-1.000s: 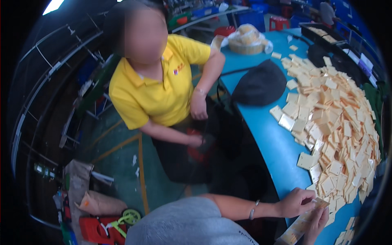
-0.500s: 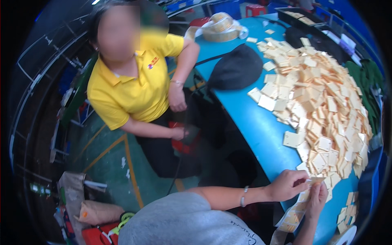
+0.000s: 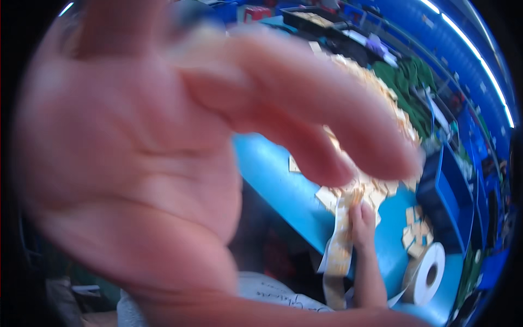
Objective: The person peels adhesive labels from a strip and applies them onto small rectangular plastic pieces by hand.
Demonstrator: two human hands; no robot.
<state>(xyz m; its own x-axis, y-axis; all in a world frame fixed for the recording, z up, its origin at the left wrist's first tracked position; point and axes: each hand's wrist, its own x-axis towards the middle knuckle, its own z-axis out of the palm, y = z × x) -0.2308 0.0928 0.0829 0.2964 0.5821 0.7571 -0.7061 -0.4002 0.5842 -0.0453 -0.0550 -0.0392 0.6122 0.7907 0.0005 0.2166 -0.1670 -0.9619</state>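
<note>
Very close to the camera, my left hand (image 3: 131, 158) is raised with its palm showing, covering much of the left and middle. Its fingers are apart and bent to the right, somewhat blurred, and no object shows in them; the upper tips leave the picture. Farther down, over the table's near edge, my right hand (image 3: 364, 226) pinches the top of a long strip of yellowish labels (image 3: 340, 242), which hangs toward my lap. Just beyond it lie pale square plates (image 3: 327, 197), part of a large heap partly hidden behind my left hand.
The blue table (image 3: 275, 177) runs diagonally past my left hand. A white roll (image 3: 430, 273) stands near right beside a small group of pale plates (image 3: 417, 234). Blue bins (image 3: 455, 188) line the right side. Green cloth (image 3: 406, 90) lies beyond the heap, near a black tray (image 3: 318, 20).
My left hand has left the label strip and come up close to the camera. My right hand still holds the strip. The view has shifted, and the person in yellow is no longer visible.
</note>
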